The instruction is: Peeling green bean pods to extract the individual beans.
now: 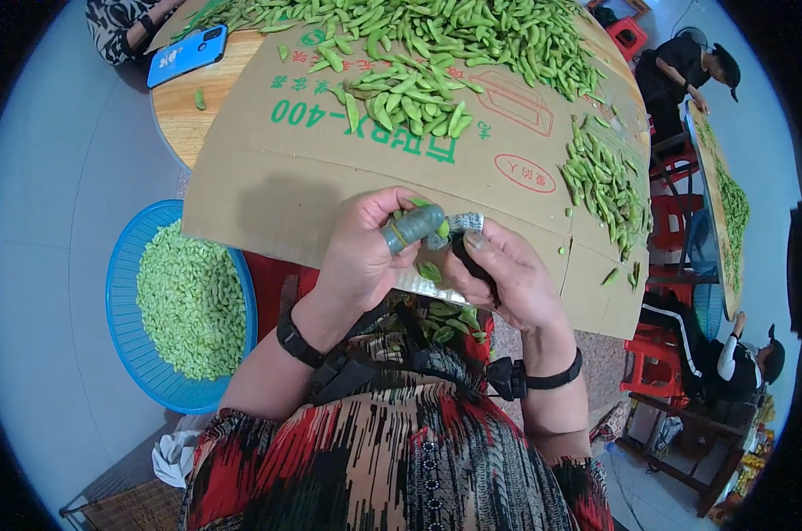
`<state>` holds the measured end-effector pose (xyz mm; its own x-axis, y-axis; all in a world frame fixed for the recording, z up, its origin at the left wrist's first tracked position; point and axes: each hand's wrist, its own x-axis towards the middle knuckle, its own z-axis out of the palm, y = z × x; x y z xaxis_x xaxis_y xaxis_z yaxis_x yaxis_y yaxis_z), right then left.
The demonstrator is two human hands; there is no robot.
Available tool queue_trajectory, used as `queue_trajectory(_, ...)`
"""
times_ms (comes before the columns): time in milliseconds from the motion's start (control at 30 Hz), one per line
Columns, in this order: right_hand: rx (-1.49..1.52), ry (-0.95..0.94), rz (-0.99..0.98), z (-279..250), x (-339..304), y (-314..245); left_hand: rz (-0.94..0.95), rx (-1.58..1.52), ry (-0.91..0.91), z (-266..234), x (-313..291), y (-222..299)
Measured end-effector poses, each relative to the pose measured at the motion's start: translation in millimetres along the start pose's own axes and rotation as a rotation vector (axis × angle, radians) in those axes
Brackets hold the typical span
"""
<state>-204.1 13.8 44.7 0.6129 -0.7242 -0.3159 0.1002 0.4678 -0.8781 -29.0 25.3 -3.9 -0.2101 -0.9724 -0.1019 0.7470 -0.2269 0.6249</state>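
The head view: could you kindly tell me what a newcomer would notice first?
The heap of green pods on the far side of the cardboard probably stands out first. Next comes the blue basket of pale beans at the person's left, then the left hand and right hand, close together near centre.

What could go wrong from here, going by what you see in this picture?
The blue rectangular phone lies at the edge of the light wooden table, so a nudge might tip it off. The left hand and right hand meet near the front edge of the brown cardboard sheet, so the green pod between them could drop.
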Motion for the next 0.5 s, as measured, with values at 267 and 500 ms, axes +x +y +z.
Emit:
queue_trajectory(267, 0.004, 0.027, 0.002, -1.6, 4.6, 7.1, 0.064, 0.252, 0.097, 9.3, 2.0, -0.7)
queue_trajectory(500, 0.31, 0.007, 0.123, 0.9, 2.6, 3.5, -0.119, 0.007, -0.223, -9.6, 5.4, 4.8)
